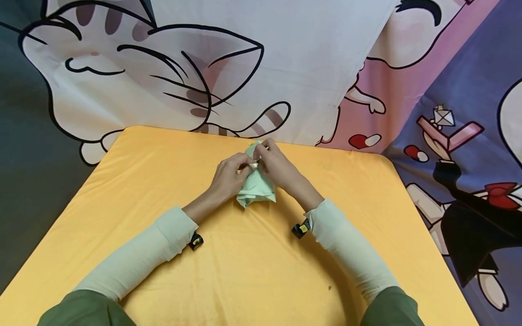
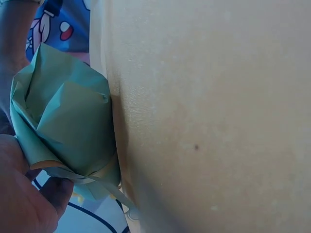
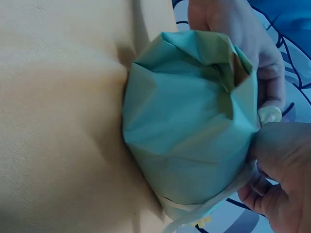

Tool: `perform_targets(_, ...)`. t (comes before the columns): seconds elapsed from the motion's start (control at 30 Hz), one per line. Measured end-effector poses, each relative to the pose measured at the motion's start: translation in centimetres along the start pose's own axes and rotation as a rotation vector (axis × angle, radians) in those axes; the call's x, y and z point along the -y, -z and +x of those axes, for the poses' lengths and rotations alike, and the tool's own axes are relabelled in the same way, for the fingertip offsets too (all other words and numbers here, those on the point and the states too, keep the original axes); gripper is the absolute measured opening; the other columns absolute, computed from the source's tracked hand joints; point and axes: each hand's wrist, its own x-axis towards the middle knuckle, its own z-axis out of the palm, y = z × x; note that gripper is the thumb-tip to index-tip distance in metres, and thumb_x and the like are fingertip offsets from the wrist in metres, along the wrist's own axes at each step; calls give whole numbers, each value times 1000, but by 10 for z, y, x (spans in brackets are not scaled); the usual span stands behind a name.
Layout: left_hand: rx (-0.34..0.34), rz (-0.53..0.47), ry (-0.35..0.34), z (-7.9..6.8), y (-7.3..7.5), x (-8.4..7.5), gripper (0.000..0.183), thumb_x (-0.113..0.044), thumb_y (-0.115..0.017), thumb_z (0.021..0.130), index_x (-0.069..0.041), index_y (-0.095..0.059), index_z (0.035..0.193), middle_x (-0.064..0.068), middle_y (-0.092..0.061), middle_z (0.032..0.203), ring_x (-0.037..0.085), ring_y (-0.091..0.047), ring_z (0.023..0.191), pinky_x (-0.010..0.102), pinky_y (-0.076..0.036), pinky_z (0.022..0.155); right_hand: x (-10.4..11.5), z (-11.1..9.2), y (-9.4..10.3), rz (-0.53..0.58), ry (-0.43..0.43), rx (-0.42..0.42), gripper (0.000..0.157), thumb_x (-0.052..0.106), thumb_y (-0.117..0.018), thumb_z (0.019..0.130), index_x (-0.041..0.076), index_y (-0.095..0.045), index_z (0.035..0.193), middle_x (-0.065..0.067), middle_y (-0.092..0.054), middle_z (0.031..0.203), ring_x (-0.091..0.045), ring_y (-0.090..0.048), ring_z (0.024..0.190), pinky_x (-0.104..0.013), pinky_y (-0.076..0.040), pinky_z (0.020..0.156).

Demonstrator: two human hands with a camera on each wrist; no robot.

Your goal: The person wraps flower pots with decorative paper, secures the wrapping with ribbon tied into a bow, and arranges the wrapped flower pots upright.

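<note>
A mint-green paper-wrapped bundle [image 1: 258, 188] lies near the far edge of the yellow table, its wide folded end toward me. Around its narrower part runs a pale ribbon [image 3: 214, 201], with one tail hanging loose along the paper in the left wrist view. My left hand [image 1: 230, 175] pinches the ribbon at the bundle's left side. From the right, my right hand [image 1: 277, 165] grips the ribbon with curled fingers, close to the left fingertips. A whitish bit of ribbon [image 1: 253, 165] shows between the hands. Whatever is inside the paper is hidden.
Yellow cloth covers the table [image 1: 228, 267], and its far edge lies just beyond the bundle. A cartoon cat curtain [image 1: 310, 68] hangs right behind that edge. Another printed cloth [image 1: 461, 90] hangs along the right side.
</note>
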Motion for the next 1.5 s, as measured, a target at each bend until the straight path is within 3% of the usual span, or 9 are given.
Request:
perform_targets(0.2,4,19,-11,-1,-1,0,8,-8,-72,110,-9,-79,109,11,-81,115,31,-80,112,50,-65,98,3,0,-6,-132,33,19,3,1,-54,117,3,-57,117,-21,-59,110,-36,-54,94,-41,-55,79)
perform_targets(0.37,2,42,-7,0,-2,0,8,-9,-71,110,-9,-76,104,10,-81,113,30,-79,109,50,-63,95,8,-2,-6,-242,31,73,10,10,-53,119,8,-61,124,-17,-63,110,-33,-53,92,-41,-53,81)
perform_targets(0.57,-11,36,-5,1,-3,0,8,-7,-73,109,-8,-80,107,11,-82,114,31,-81,109,50,-65,93,5,-2,4,-159,38,85,22,-6,-62,106,-5,-74,125,-21,-74,121,-37,-67,108,-45,-61,95)
perform_targets(0.7,-3,37,-2,1,-3,0,7,-8,-72,110,-8,-80,108,12,-82,113,31,-80,108,50,-65,92,2,-2,12,42,-84,68,30,3,-63,105,-4,-79,129,-19,-80,121,-32,-74,104,-42,-64,89)
perform_targets(0.9,0,31,15,0,-2,0,5,-10,-76,109,-8,-78,105,10,-79,106,31,-78,104,46,-61,88,-2,1,14,426,-422,-24,23,24,-76,109,8,-85,122,-8,-83,106,-16,-72,89,-27,-57,76)
perform_targets(1.1,7,10,20,0,-4,0,6,-11,-76,108,-9,-80,105,11,-79,109,31,-78,107,46,-62,89,-8,5,21,674,-646,66,26,12,-72,110,5,-80,133,-17,-75,134,-28,-69,121,-46,-59,110)
perform_targets(1.2,12,7,21,0,-4,1,6,-10,-76,109,-9,-81,106,11,-79,111,31,-78,108,47,-63,91,-9,8,29,700,-726,112,26,15,-68,110,5,-81,130,-14,-71,150,-29,-66,138,-50,-57,116)
perform_targets(1.33,20,3,23,0,-3,2,7,-9,-75,109,-8,-82,109,12,-79,113,31,-78,110,48,-65,95,-9,13,33,686,-774,130,24,17,-67,111,1,-82,122,-11,-74,128,-22,-67,102,-41,-59,93)
perform_targets(1.5,44,-1,32,1,-1,0,8,-9,-74,110,-7,-82,112,15,-78,120,34,-78,115,51,-66,98,-7,21,36,548,-752,200,17,17,-66,113,4,-75,105,-7,-68,114,-20,-62,100,-46,-62,104)
